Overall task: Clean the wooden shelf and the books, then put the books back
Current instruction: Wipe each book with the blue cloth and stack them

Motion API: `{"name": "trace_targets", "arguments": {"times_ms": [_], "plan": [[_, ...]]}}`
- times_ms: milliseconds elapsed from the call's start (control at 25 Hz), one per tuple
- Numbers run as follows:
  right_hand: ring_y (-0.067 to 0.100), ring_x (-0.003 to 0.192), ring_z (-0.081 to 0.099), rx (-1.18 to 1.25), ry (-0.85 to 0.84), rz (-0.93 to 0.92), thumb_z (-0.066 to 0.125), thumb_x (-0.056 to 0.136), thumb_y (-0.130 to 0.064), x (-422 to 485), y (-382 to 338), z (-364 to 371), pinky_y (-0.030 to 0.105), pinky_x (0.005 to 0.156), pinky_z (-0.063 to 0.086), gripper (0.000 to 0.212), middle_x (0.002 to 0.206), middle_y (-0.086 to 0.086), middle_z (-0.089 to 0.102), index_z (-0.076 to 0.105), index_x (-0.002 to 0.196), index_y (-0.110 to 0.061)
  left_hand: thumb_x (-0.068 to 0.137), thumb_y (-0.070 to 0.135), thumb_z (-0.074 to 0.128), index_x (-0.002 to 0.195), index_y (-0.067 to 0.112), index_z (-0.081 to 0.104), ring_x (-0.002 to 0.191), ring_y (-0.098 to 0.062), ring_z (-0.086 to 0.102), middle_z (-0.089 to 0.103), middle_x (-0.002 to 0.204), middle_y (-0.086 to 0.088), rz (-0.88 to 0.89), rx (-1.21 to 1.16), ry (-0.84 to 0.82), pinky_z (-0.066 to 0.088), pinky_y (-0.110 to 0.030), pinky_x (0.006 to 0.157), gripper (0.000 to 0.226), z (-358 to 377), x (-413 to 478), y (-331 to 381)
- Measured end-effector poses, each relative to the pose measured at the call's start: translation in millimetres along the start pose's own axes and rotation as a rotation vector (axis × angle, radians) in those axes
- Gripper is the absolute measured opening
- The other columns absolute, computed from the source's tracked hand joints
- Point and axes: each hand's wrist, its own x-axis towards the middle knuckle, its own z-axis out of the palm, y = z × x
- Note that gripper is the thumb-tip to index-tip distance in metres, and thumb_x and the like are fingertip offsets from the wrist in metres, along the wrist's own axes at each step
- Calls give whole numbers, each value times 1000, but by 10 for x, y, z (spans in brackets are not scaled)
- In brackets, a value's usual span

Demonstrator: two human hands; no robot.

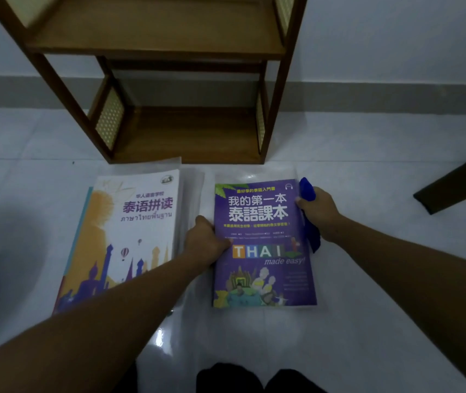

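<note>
The purple book (264,239) lies flat on the floor (367,307), just in front of the wooden shelf (192,137) and beside the white book (129,222). Your left hand (204,242) has its fingers curled on the book's left edge. Your right hand (318,212) has its fingers clamped on the blue cloth (308,191) at the book's upper right edge. Pin the cover with your left hand and wipe in long strokes, since the plastic jacket looks slippery.

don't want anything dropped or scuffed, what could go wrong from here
1. The right hand holds the blue cloth together with the edge of the purple book; its clear cover looks slick, so that grip may slip.
2. The left hand lies close beside the white book, and a lift could drag it.
</note>
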Motion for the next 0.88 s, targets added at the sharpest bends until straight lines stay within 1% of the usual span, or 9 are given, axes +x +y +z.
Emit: {"name": "trace_targets", "arguments": {"times_ms": [120,200,320,400,480,560,680,760,880], "plan": [[31,90,63,-42,69,-10,46,98,-14,13,-17,20,33,70,52,16,100,14,64,56,102,-2,81,18,69,107,8,40,102,-31,61,60,115,-16,-11,5,1,53,-40,82,41,44,-19,44],[27,90,58,-206,173,-42,42,99,-12,-65,-85,46,29,67,43,20,104,13,60,52,114,-2,84,18,65,115,6,41,104,-31,60,58,119,-16,-14,54,-9,53,-41,86,41,67,-56,88],[24,98,61,-362,281,-246,50,98,-20,-294,-246,79,31,70,49,42,114,13,59,39,137,-9,86,18,61,121,4,45,108,-32,56,52,123,-18,-12,193,-21,50,-40,92,41,65,-130,152],[15,94,62,-268,192,-444,51,97,-25,-413,-351,141,22,66,51,49,110,5,57,35,142,-14,88,18,57,121,5,48,108,-31,57,53,124,-17,44,261,-50,49,-35,90,37,-65,-173,209],[12,96,60,-83,53,-469,44,99,-25,-499,-461,255,20,64,49,45,114,0,55,35,143,-17,92,15,54,127,3,47,110,-32,58,57,126,-14,169,315,-112,48,-31,87,38,-317,-217,299],[18,105,59,132,-75,-339,42,101,-23,-600,-592,465,33,77,54,40,125,2,55,38,141,-18,93,6,49,137,4,41,118,-29,55,55,132,-15,308,389,-156,44,-26,89,44,-735,-285,342],[25,112,57,330,-258,-97,44,100,-18,-835,-874,912,50,95,49,41,130,6,54,40,141,-22,93,-1,43,140,10,41,124,-20,50,51,138,-9,378,434,-157,40,-22,94,48,-1436,-414,247],[26,112,57,309,-337,-76,44,100,-17,-981,-1046,1236,49,94,50,45,133,5,52,36,143,-25,94,1,43,138,11,44,124,-18,50,50,139,-6,387,448,-156,39,-19,93,45,-1803,-498,81],[27,107,59,89,-383,-225,40,102,-19,-1105,-1306,1621,48,90,53,46,138,7,49,31,146,-25,95,8,48,139,13,42,125,-15,48,47,142,-3,368,479,-131,35,-14,89,45,-2171,-566,-295]]}}
